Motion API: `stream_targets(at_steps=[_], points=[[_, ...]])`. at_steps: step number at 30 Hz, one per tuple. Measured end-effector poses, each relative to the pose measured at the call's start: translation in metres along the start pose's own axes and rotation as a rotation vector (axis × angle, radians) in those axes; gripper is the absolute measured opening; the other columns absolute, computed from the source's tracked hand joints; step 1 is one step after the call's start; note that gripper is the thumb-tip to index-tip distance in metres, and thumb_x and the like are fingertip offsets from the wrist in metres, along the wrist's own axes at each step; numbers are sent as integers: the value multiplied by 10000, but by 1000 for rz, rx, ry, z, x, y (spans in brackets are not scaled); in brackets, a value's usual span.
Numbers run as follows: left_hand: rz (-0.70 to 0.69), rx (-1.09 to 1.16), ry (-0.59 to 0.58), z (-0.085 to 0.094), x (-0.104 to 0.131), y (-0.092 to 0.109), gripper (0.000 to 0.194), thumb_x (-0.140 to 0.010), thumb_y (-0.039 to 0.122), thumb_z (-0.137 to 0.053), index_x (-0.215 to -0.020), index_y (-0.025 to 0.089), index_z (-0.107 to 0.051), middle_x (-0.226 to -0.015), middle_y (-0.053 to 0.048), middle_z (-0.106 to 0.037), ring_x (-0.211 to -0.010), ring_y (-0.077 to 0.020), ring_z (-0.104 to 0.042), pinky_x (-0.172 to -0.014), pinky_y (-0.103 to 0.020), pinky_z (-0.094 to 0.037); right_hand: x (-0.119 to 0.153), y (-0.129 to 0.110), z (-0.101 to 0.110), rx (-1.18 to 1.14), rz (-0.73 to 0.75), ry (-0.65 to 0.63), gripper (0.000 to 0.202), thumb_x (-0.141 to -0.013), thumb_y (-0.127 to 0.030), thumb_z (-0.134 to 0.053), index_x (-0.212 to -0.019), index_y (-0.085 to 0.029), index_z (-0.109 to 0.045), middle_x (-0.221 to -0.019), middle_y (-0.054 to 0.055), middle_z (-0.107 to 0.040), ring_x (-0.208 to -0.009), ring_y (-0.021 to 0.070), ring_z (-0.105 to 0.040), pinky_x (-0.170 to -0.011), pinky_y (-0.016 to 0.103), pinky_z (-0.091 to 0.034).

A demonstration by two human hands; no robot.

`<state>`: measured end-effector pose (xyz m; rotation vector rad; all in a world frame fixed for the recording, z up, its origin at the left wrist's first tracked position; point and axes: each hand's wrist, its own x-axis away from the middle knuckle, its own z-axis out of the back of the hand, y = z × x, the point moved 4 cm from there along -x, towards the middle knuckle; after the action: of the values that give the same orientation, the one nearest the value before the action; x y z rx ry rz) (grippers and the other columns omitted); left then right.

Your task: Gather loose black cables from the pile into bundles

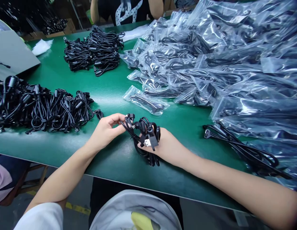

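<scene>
- Holding a black cable bundle point(143, 126) over the near part of the green tabletop point(110, 84), the worker has both hands on it, in front of the body.
- Right hand point(166, 143): fingers closed around the bundle from its right side, taking most of the load, as I judge it. A pale metal plug point(147, 142) faces up in this grip.
- Left hand point(106, 129): thumb and forefinger narrow, apparently pinching a strand at the bundle's left edge. Exact contact partly hidden by the plugs.
- Bundle state: coiled, plug ends bunched at the top, no bag around it. Whether a tie secures it, cannot tell.
- Done, as far as shown: a big heap of bagged cables point(222, 64) covers the right side. One small bagged cable point(147, 100) lies apart, just beyond the hands.
- Left to do, by my estimate: plenty. A long loose pile point(38, 107) runs along the left, and a second loose stack point(93, 49) sits farther back; both appear unbagged.
- At right, a loose coiled cable point(244, 148) lies against the bags, seemingly without one of its own.
- Overall reading: work well under way, not finished; loose and bagged lots sit side by side.
- Across the tabletop, a person in a dark shirt point(129, 11).
</scene>
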<state>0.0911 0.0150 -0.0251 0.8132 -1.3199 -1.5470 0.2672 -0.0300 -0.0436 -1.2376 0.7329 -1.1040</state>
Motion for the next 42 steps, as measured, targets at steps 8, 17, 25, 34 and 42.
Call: stream_targets(at_steps=[8, 17, 25, 34, 42], points=[[9, 184, -103, -5, -5, -16, 168, -853, 310, -714, -956, 178, -712, -953, -28, -684, -880, -136, -606, -839, -236, -472, -1, 0, 1, -36, -14, 0, 107, -681, -230, -661, -715, -197, -564, -717, 3, -636, -662, 174, -580, -645, 299, -458], [-45, 175, -67, -1, -1, -7, 186, -812, 324, -783, -879, 164, -717, -883, -24, -675, -796, -122, -597, -756, -226, -480, 2, 0, 1, -17, 5, -1, 73, -680, -188, -645, -713, -191, -580, -707, 9, -637, -670, 184, -569, -648, 312, -437], [-38, 185, -163, -6, -3, -16, 225, -890, 379, -697, -957, 164, -705, -961, -51, -677, -863, -149, -615, -825, -263, -492, 1, 11, -9, -577, -272, -90, 279, -586, -221, -838, -784, -180, -645, -749, -26, -651, -699, 142, -568, -684, 283, -449], [168, 178, -367, -30, 7, -21, 356, -788, 322, -790, -1037, 165, -591, -935, -33, -653, -795, -129, -605, -758, -271, -508, -11, 5, 13, -934, -139, 128, 328, -639, -304, -896, -846, -172, -679, -690, -32, -656, -671, 118, -610, -673, 262, -537], [171, 67, -373, -38, 13, -23, 196, -846, 332, -705, -850, 146, -643, -808, -20, -667, -738, -130, -596, -709, -254, -485, -9, 4, 18, -912, -149, 159, 340, -643, -283, -880, -903, -192, -681, -692, -39, -662, -651, 115, -624, -651, 244, -561]])
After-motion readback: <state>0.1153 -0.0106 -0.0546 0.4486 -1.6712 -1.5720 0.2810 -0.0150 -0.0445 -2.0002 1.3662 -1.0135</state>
